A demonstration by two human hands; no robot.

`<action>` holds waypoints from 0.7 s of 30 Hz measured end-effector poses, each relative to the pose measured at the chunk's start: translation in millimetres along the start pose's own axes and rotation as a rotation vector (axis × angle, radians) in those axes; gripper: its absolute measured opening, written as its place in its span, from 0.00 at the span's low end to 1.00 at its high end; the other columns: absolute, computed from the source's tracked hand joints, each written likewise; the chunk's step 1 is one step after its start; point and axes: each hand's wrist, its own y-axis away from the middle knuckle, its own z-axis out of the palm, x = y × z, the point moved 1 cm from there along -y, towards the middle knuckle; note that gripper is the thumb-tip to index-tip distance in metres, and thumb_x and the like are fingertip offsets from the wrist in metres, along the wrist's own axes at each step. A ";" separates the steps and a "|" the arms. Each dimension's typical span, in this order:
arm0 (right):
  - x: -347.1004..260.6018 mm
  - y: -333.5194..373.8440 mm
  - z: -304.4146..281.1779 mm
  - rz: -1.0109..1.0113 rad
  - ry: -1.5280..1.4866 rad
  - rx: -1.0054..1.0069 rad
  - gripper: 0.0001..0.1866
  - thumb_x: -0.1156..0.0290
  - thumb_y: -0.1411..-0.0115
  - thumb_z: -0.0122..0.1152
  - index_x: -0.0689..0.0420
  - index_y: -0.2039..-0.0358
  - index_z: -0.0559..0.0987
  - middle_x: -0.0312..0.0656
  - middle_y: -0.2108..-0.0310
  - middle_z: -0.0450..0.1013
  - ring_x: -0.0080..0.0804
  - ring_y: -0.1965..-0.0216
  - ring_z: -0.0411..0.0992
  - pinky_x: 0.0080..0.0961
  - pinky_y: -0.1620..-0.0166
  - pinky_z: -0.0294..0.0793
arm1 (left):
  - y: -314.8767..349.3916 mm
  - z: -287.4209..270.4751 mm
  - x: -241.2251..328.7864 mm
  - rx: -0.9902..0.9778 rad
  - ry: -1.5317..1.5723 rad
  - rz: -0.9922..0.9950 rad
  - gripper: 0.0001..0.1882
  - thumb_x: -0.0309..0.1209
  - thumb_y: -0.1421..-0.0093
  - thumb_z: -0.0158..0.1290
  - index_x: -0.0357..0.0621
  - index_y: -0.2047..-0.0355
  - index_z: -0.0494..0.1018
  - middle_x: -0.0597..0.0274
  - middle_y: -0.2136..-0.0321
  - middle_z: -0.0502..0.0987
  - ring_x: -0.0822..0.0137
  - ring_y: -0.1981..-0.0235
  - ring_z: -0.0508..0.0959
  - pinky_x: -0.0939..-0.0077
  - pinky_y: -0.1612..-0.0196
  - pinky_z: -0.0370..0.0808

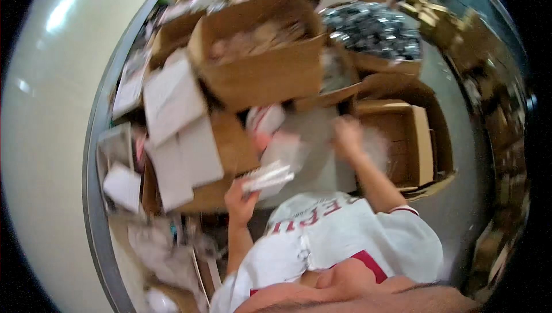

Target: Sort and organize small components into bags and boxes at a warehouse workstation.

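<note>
My left hand (240,202) is closed round a small flat white box (268,178) with a shiny edge, held in front of my body. Beyond it lie a sheer, pinkish plastic bag (286,151) and a red-and-white rounded thing (265,118), both blurred. My right hand (348,136) is raised over the grey tabletop (313,126), close to the left side of an open cardboard carton (397,140). Motion smears its fingers, and whether they hold anything is unclear. A pale see-through blur (375,146), perhaps plastic film, shows beside that wrist.
A large cardboard box (264,77) with brownish pieces stands straight ahead. Right of it is a carton of shiny dark-silver packets (374,28). White cardboard sheets (175,103) lean at the left, above a grey bin (115,146). More cartons (454,31) line the far right.
</note>
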 end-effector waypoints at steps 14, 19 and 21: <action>-119.4 23.8 95.0 -0.731 -0.027 -0.187 0.35 0.39 0.43 0.48 0.31 0.36 0.59 0.35 0.30 0.41 0.48 0.30 0.32 0.67 0.37 0.29 | 20.2 -2.3 2.4 0.081 -0.025 -0.016 0.12 0.19 0.54 0.62 0.35 0.67 0.78 0.53 0.68 0.79 0.63 0.68 0.78 0.73 0.64 0.74; -61.8 17.2 80.8 -0.783 0.126 -0.111 0.37 0.34 0.44 0.42 0.29 0.35 0.56 0.35 0.30 0.40 0.47 0.30 0.34 0.65 0.37 0.27 | 18.0 -2.6 -2.7 0.065 -0.024 -0.040 0.13 0.19 0.55 0.61 0.36 0.66 0.78 0.53 0.68 0.79 0.60 0.67 0.79 0.70 0.62 0.74; -42.5 13.8 95.3 -0.813 0.158 -0.119 0.36 0.33 0.43 0.39 0.30 0.35 0.56 0.35 0.30 0.40 0.49 0.30 0.33 0.68 0.38 0.27 | 13.9 7.6 -27.6 0.056 0.027 -0.002 0.14 0.19 0.54 0.61 0.38 0.64 0.78 0.54 0.66 0.80 0.63 0.65 0.79 0.69 0.59 0.74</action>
